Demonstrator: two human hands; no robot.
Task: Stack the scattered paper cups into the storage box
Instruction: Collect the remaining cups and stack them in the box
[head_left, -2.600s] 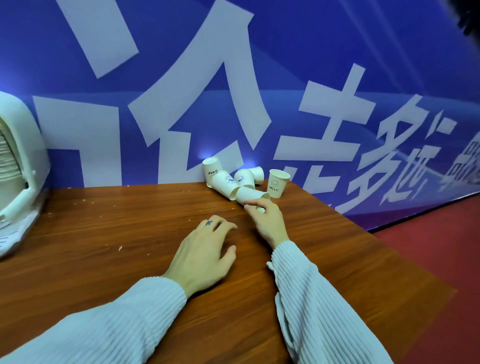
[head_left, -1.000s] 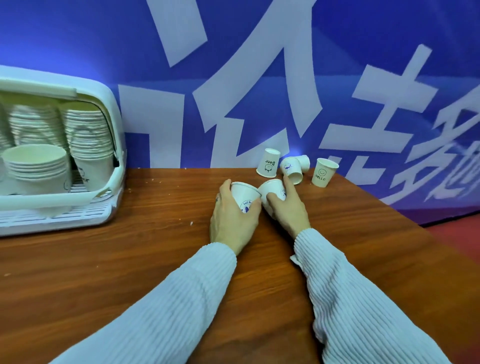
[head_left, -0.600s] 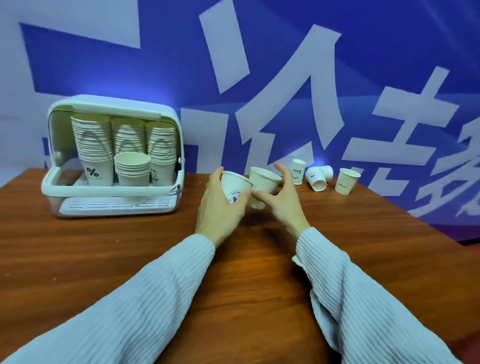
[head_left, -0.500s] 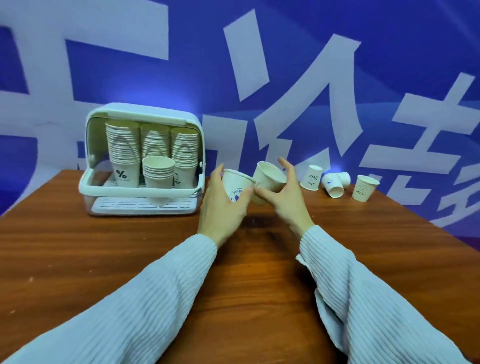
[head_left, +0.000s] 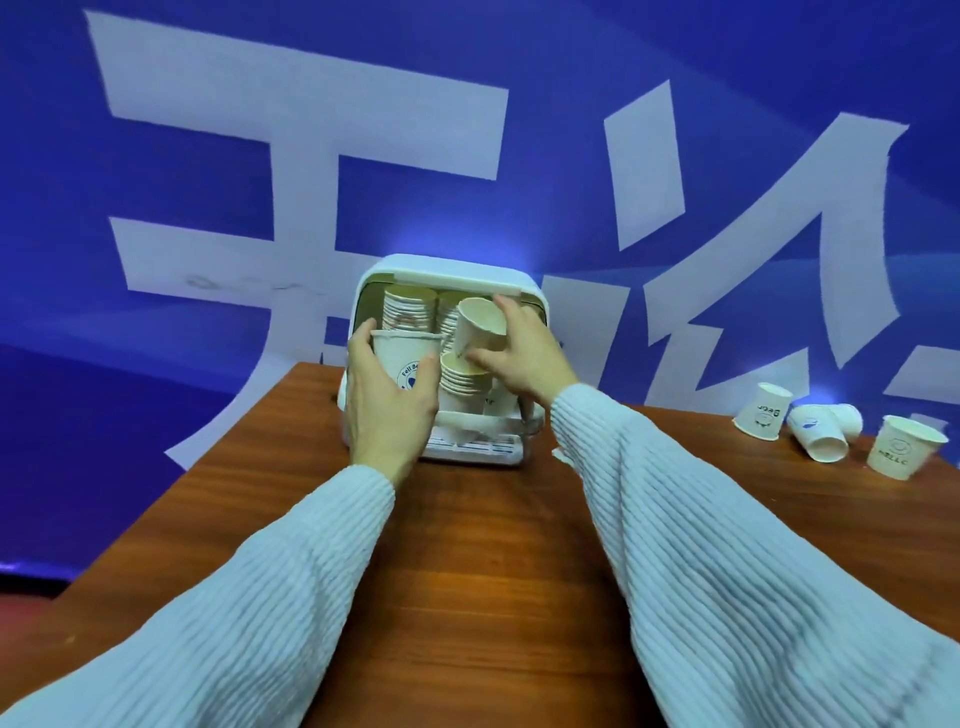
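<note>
Paper cups (head_left: 480, 325) were clamped in each grip, left hand (head_left: 387, 410) and right hand (head_left: 524, 353), at the storage box (head_left: 447, 270) mouth; nesting onto the short stack (head_left: 465, 384) looked next.

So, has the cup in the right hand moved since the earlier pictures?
Yes. The cup in the right hand went left, away from the loose cups, and is now tilted over the short stack in the storage box.

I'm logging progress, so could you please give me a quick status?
Left hand, right hand each hold a cup. Right cup tilted over short stack in storage box. Nothing blocking.
</note>
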